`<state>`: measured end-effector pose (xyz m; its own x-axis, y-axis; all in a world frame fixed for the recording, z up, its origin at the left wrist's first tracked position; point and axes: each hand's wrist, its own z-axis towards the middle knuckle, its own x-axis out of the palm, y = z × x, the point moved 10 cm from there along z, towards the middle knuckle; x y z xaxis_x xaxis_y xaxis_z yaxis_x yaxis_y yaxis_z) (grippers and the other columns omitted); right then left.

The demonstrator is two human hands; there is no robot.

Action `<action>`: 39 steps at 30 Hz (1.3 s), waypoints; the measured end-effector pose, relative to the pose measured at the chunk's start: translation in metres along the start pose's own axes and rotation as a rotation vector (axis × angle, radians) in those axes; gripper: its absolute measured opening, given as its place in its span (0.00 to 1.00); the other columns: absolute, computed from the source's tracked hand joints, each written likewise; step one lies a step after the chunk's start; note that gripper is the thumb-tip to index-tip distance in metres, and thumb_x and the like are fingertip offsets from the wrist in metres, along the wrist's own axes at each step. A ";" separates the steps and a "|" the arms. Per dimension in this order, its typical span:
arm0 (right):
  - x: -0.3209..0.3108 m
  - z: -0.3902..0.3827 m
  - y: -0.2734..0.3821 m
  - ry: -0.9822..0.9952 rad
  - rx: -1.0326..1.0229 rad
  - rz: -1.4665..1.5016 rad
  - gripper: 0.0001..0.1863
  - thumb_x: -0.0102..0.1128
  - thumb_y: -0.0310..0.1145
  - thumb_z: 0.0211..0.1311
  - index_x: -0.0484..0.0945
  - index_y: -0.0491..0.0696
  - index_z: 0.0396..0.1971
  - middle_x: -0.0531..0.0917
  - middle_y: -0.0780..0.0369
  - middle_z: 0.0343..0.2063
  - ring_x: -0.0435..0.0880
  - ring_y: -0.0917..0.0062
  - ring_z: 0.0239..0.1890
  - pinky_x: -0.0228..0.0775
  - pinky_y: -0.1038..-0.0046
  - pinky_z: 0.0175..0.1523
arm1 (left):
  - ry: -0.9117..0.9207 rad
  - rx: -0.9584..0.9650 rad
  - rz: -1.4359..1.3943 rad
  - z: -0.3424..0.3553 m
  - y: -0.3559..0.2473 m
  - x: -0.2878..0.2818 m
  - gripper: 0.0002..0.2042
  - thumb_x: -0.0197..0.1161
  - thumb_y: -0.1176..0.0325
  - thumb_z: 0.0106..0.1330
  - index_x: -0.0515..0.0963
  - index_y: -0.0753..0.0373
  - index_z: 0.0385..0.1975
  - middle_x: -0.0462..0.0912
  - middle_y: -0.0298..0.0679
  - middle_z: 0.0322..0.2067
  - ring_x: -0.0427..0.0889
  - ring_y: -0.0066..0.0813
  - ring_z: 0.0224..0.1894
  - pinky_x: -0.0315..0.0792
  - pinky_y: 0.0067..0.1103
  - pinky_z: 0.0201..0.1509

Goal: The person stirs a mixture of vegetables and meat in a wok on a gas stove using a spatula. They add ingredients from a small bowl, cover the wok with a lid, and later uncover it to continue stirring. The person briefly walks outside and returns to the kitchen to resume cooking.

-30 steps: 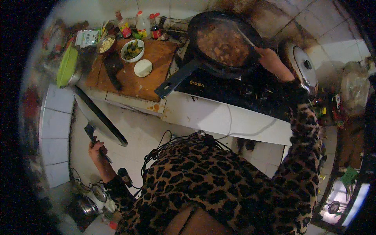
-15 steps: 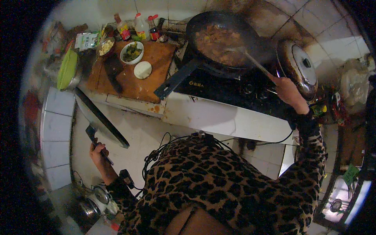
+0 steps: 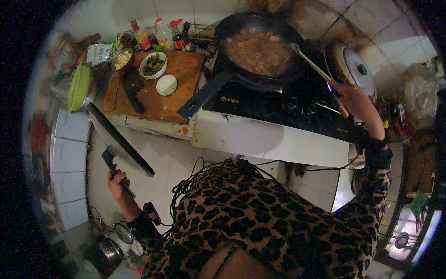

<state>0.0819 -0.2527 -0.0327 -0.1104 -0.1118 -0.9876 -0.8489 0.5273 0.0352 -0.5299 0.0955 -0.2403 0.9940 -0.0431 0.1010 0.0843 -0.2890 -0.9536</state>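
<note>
My right hand [image 3: 355, 100] is closed round the handle of a metal cooking spatula [image 3: 313, 63], whose head end is at the right side of a black wok [image 3: 222, 56]. Browned chunks of food [image 3: 260, 51] fill the bottom of the wok. Low on the left, my left hand [image 3: 120, 182] grips the dark handle of a large round pan lid [image 3: 118, 139]. The lid is tilted, seen almost edge-on, and held away from the wok.
The wok sits on a black cooktop [image 3: 260, 109]. A second lid [image 3: 355, 69] leans at its right. Left of it, a wooden cutting board [image 3: 186, 69] carries a cleaver [image 3: 132, 95], a bowl of greens [image 3: 153, 65] and a white round piece [image 3: 166, 85]. Sauce bottles [image 3: 163, 35] stand behind.
My right hand has moved right and slightly down, drawing the spatula from the middle of the food to the wok's right side. My left hand still holds the lid in nearly the same place.
</note>
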 end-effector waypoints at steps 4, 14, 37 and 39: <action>0.009 0.048 0.045 -0.292 -0.197 -0.111 0.28 0.47 0.19 0.45 0.69 0.53 0.51 0.75 0.48 0.21 0.76 0.60 0.25 0.68 0.64 0.33 | 0.009 0.005 0.064 0.001 0.000 -0.001 0.23 0.62 0.78 0.39 0.67 0.67 0.41 0.64 0.29 0.15 0.58 0.17 0.10 0.52 0.16 0.11; 0.035 0.040 0.001 -0.045 -0.139 -0.030 0.28 0.49 0.20 0.44 0.68 0.47 0.51 0.75 0.49 0.23 0.77 0.65 0.27 0.68 0.68 0.34 | 0.042 0.007 0.063 -0.001 -0.001 -0.004 0.22 0.61 0.78 0.43 0.66 0.67 0.42 0.65 0.30 0.18 0.60 0.17 0.12 0.56 0.14 0.13; 0.035 0.003 -0.002 -0.032 -0.022 -0.170 0.11 0.46 0.24 0.49 0.71 0.42 0.35 0.77 0.48 0.26 0.76 0.54 0.32 0.68 0.60 0.35 | 0.031 0.113 0.139 -0.015 -0.028 0.021 0.26 0.59 0.76 0.38 0.67 0.70 0.44 0.65 0.31 0.19 0.62 0.17 0.13 0.54 0.14 0.13; 0.012 -0.011 -0.022 0.016 0.166 -0.191 0.10 0.47 0.26 0.49 0.71 0.42 0.34 0.77 0.50 0.26 0.76 0.55 0.32 0.68 0.60 0.36 | 0.064 0.078 0.024 -0.013 -0.025 0.023 0.26 0.58 0.76 0.38 0.67 0.69 0.44 0.66 0.31 0.19 0.62 0.16 0.13 0.54 0.13 0.13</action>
<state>0.0934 -0.2749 -0.0432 0.0350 -0.2354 -0.9713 -0.7590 0.6259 -0.1791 -0.5101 0.0890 -0.2109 0.9894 -0.1114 0.0930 0.0678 -0.2119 -0.9749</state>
